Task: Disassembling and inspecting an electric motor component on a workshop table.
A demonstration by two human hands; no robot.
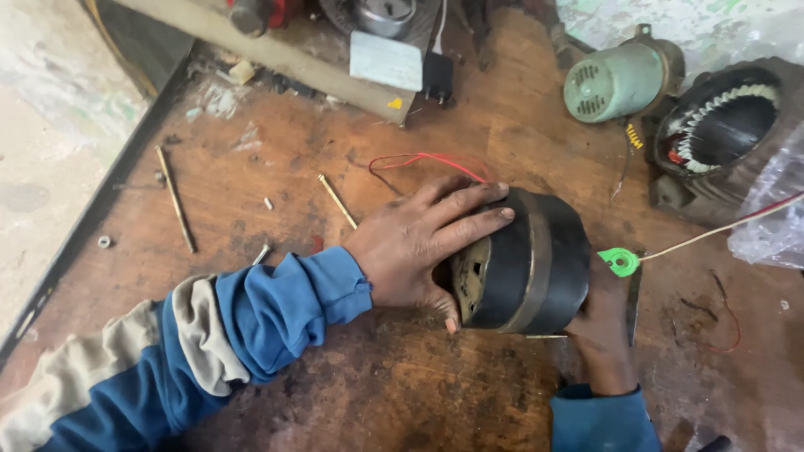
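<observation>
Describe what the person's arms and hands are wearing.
Both hands are bare: no gloves, rings or watch visible. The left hand comes out of a long blue sleeve with beige bands and a ribbed cuff. The right hand shows a plain blue cuff.
</observation>
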